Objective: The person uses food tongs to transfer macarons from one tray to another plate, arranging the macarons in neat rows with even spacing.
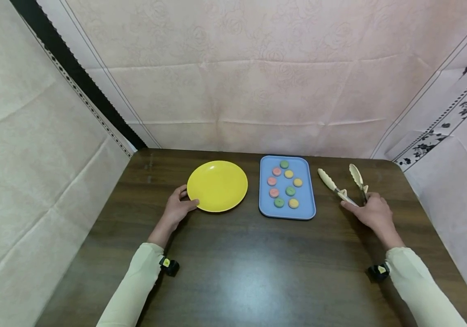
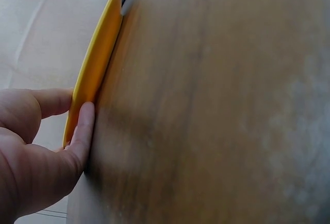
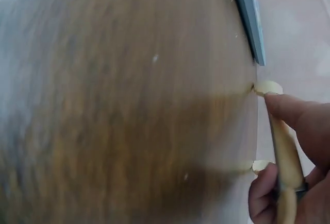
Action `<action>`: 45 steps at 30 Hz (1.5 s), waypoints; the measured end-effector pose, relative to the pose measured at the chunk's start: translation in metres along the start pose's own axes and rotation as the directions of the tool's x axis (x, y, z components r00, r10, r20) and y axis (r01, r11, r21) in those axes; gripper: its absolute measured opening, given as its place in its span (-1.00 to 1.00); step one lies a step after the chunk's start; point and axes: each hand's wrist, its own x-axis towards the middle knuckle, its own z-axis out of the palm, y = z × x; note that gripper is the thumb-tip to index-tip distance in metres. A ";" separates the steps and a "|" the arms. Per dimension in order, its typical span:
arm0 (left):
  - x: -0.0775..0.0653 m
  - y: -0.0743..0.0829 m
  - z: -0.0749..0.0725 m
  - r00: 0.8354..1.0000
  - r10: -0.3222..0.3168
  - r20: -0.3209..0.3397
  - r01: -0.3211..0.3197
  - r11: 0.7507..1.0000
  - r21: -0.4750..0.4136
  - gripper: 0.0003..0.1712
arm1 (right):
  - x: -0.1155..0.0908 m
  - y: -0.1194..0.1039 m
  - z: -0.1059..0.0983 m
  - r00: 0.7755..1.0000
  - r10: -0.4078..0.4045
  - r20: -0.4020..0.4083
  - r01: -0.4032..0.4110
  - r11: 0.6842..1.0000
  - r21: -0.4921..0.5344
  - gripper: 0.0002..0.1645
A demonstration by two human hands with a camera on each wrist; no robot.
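Observation:
In the head view my left hand (image 1: 177,208) holds the left rim of a round yellow plate (image 1: 217,186) on the table. The left wrist view shows the plate (image 2: 98,59) edge-on, its rim between the digits of that hand (image 2: 44,147). My right hand (image 1: 374,214) grips tongs (image 1: 328,180) near their joined end. Their two cream, scalloped tips are spread apart and point away from me, with nothing between them. In the right wrist view the tongs (image 3: 286,157) lie between thumb and fingers; the palm is partly out of frame.
Between the hands lies a blue rectangular tray (image 1: 305,202) bearing several small round pieces in pink (image 1: 273,193), green (image 1: 290,191) and yellow (image 1: 293,203). The dark wooden table (image 1: 225,259) meets light cloth hangings (image 1: 258,104) at its back and sides.

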 end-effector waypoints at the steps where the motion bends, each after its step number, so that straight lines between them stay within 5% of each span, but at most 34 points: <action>1: 0.000 0.000 0.000 1.000 -0.002 0.000 0.002 1.000 0.004 -0.02 | 0.000 0.001 0.001 1.000 -0.006 -0.023 0.006 1.000 -0.002 0.25; 13: -0.001 0.000 0.000 1.000 0.001 -0.006 -0.001 1.000 0.021 -0.02 | -0.005 0.013 -0.001 0.951 -0.189 -0.244 0.190 0.982 -0.020 0.01; 25: 0.001 0.000 -0.001 1.000 0.004 -0.015 -0.003 0.999 0.049 -0.03 | -0.020 0.015 -0.016 0.852 -0.402 -0.336 0.407 0.911 -0.056 -0.07; 30: -0.001 0.000 0.000 1.000 -0.001 -0.022 0.002 0.998 0.058 -0.02 | -0.025 0.011 -0.024 0.814 -0.476 -0.333 0.474 0.875 -0.094 -0.09; 37: -0.002 0.001 -0.001 1.000 -0.004 -0.026 0.006 0.999 0.051 -0.02 | -0.031 -0.003 -0.040 0.805 -0.536 -0.256 0.515 0.844 -0.147 -0.18; 45: -0.002 0.002 0.000 1.000 0.000 -0.024 0.001 0.999 0.043 -0.03 | -0.032 -0.014 -0.043 0.761 -0.626 -0.168 0.601 0.779 -0.180 -0.28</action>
